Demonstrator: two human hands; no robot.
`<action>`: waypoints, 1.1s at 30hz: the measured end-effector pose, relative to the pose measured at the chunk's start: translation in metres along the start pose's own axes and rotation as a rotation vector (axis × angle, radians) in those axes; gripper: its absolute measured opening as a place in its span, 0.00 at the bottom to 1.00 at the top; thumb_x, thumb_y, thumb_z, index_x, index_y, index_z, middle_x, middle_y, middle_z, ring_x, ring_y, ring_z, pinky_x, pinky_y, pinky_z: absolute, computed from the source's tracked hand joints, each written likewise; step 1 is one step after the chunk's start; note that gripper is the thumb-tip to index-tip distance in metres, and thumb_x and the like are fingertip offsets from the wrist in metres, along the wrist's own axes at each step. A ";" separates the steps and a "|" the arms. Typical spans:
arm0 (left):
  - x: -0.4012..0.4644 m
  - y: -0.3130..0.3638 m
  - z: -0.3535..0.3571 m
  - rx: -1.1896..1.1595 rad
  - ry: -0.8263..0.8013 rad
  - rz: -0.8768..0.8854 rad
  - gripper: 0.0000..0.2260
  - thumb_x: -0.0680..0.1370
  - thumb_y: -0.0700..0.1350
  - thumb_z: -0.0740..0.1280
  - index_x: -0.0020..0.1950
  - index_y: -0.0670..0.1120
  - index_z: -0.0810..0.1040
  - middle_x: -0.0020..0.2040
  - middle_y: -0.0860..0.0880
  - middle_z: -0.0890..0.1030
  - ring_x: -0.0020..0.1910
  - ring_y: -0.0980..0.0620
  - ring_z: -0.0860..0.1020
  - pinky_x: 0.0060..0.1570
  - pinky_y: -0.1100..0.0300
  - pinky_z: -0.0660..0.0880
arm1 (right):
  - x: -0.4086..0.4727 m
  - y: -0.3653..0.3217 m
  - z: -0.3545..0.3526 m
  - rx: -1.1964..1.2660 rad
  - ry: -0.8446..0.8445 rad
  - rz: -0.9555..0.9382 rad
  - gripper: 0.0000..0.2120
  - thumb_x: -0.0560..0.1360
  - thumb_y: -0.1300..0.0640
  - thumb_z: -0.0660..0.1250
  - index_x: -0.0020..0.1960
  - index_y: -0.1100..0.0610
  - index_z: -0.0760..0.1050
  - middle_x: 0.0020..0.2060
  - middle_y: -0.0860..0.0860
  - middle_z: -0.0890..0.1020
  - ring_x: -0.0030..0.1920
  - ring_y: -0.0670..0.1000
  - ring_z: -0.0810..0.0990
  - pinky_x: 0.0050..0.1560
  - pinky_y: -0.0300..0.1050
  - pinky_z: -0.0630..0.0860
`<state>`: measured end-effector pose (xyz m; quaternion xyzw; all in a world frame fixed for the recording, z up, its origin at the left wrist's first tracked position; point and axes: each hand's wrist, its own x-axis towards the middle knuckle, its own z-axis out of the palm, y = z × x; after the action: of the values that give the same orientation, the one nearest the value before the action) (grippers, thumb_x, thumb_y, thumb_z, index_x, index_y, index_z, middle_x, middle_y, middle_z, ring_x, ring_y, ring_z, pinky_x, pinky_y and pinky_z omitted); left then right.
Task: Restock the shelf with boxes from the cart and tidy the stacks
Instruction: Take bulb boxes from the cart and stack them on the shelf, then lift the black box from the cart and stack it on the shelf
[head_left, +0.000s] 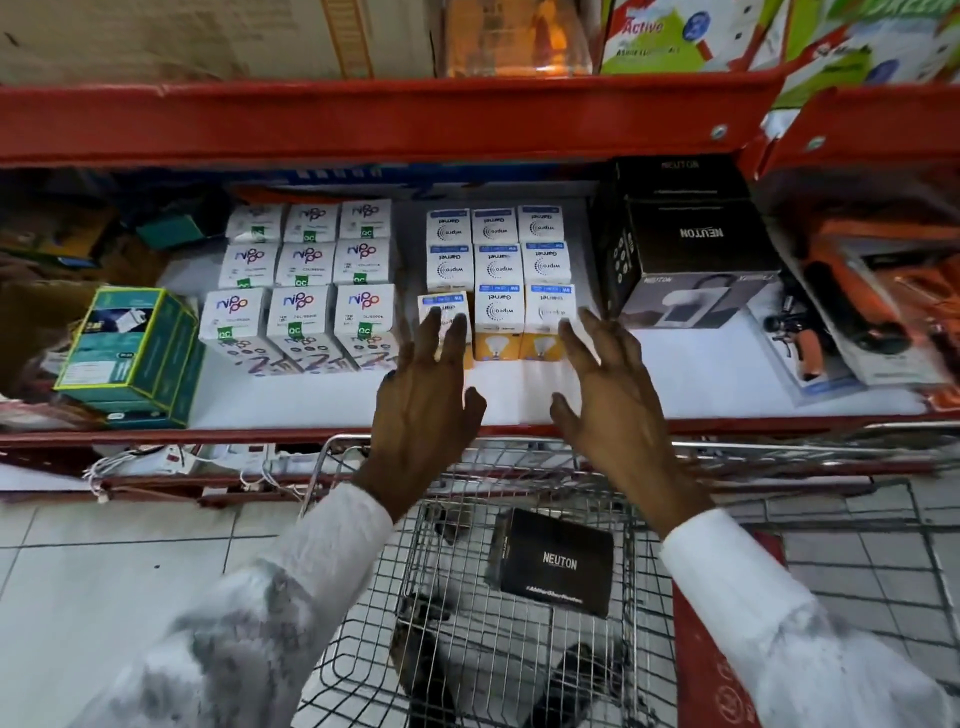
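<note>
Both my hands are open and hold nothing. My left hand (426, 395) reaches forward with the fingers spread, and its fingertips lie over the front left box of the Wipro Garnet boxes (497, 278); I cannot tell if they really touch it. My right hand (610, 400) is also spread, palm turned inward, with its fingertips just beside the front right box of the same group. These white boxes stand in three rows of three on the white shelf (519, 400), and the front left one sits a little lower and is tilted compared with its neighbours. To the left of them, a little apart, stands a second block of white Nippo boxes (306, 283), also three by three. Further left, a green box (132, 353) stands at an angle near the shelf edge. On the right side, large black Neuton boxes (691, 244) are stacked, and beyond them lie orange and black tools (857, 312) in packs. Below my wrists is the wire cart (519, 623), and inside it lies one flat black Neuton box (553, 564). My sleeves (291, 597) are white.
</note>
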<state>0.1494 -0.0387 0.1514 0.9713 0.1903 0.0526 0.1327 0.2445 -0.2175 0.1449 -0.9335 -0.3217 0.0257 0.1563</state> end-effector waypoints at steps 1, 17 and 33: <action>-0.016 0.003 0.003 -0.007 0.009 0.029 0.37 0.74 0.49 0.70 0.80 0.45 0.58 0.80 0.40 0.60 0.73 0.34 0.68 0.56 0.40 0.77 | -0.018 0.000 0.003 -0.023 0.007 0.001 0.38 0.74 0.51 0.68 0.80 0.55 0.55 0.81 0.54 0.55 0.80 0.61 0.50 0.77 0.60 0.61; -0.177 0.026 0.157 -0.031 -0.492 0.016 0.38 0.80 0.63 0.55 0.82 0.46 0.44 0.83 0.38 0.48 0.80 0.32 0.49 0.74 0.28 0.53 | -0.203 0.077 0.130 0.088 -0.400 0.335 0.37 0.78 0.43 0.58 0.81 0.56 0.48 0.81 0.59 0.48 0.80 0.65 0.44 0.79 0.62 0.49; -0.158 0.044 0.124 -0.982 -0.396 -0.850 0.29 0.80 0.68 0.49 0.53 0.49 0.82 0.54 0.44 0.85 0.46 0.46 0.84 0.40 0.53 0.80 | -0.169 0.086 0.071 1.137 -0.395 1.029 0.21 0.83 0.45 0.50 0.69 0.53 0.71 0.63 0.49 0.75 0.59 0.54 0.75 0.51 0.49 0.73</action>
<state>0.0381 -0.1682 0.0368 0.6305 0.4816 -0.1028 0.6000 0.1509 -0.3652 0.0422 -0.7201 0.1912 0.4206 0.5178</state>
